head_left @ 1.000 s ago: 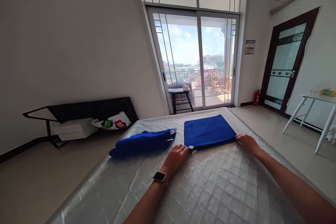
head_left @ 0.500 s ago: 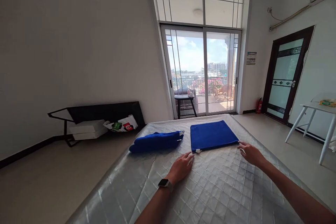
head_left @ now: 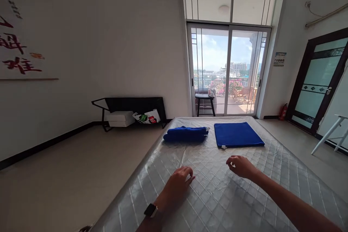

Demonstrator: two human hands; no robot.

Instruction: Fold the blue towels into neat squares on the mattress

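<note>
At far left, one scroll (head_left: 20,47) with red characters is cut off; it was out of sight half a second ago. Next, one black frame (head_left: 136,103) by the wall has one white box (head_left: 119,119) and one bag (head_left: 148,117) at it. On the mattress (head_left: 209,203) sits one blue pile (head_left: 186,135); how many layers it has is hard to tell. Nearer, the left hand (head_left: 178,181), wearing one watch (head_left: 150,210), is empty, fingers loosely curled, thumb narrowly apart. The right hand (head_left: 240,166) is empty too, fingers bent in. Both have drawn back from the one flat blue cloth (head_left: 239,135), which lies beyond the right hand, its one visible white tag at the near edge. At far right, one door (head_left: 317,79) and one white stool (head_left: 326,136) are cut off.
</note>
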